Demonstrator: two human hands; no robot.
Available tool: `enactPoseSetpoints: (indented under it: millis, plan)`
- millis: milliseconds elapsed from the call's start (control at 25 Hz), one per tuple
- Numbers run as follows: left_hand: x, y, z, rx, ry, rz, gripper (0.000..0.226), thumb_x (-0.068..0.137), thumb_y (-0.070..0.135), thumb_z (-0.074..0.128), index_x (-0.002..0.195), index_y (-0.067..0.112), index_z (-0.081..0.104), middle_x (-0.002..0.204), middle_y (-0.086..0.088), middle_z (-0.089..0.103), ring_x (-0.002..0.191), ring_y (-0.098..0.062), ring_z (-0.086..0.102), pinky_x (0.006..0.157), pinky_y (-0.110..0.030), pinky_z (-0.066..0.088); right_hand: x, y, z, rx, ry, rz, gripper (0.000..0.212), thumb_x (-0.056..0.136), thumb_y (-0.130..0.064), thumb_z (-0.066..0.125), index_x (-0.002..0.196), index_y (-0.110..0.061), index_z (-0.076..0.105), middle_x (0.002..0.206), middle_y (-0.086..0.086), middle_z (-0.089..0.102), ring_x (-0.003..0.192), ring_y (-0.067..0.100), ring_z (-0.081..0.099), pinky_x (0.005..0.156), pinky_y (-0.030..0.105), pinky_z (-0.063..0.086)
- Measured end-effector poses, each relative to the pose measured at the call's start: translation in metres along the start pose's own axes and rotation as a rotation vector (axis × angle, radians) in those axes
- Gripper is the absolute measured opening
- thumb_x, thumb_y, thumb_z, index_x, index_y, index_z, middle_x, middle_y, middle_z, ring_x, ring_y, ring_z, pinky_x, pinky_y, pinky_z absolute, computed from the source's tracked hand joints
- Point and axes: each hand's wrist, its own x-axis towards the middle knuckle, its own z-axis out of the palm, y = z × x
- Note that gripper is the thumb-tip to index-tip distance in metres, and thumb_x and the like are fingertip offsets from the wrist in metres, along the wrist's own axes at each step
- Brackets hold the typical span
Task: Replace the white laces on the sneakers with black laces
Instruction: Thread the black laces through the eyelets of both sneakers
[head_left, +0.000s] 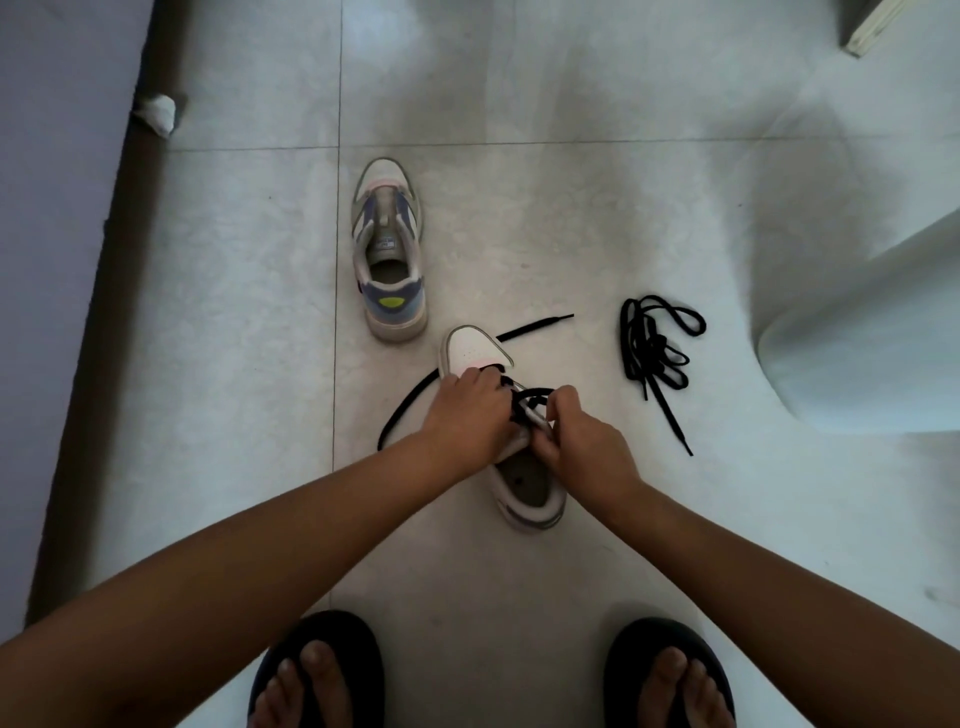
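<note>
Black lace going into the near sneaker, both my hands on it.

The near sneaker (519, 457) sits on the tiled floor (571, 208), its black lace (410, 402) trailing out either side. My left hand (467, 415) clamps the shoe's upper; my right hand (582, 441) pinches the lace. The second sneaker (389, 249) stands unlaced beyond, a bundled black lace (654, 343) to the right.

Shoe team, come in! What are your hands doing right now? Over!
Left hand and right hand threading black lace on near sneaker. Far sneaker laceless. Spare black lace bundled beside. Nothing blocking.
</note>
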Motion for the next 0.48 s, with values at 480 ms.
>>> enactPoseSetpoints:
  millis: [480]
  plan:
    - [-0.077,-0.029,0.019,-0.314,0.024,0.192,0.021,0.092,0.033,0.054,0.079,0.017,0.052,0.081,0.004,0.047,0.082,-0.019,0.05,0.067,-0.029,0.032,0.001,0.021,-0.015,0.076,0.145,0.219,0.021,0.087,-0.019,0.054,0.084,-0.016,0.033,0.057,-0.003,0.042,0.051,0.022,0.043,0.046,0.03,0.025]
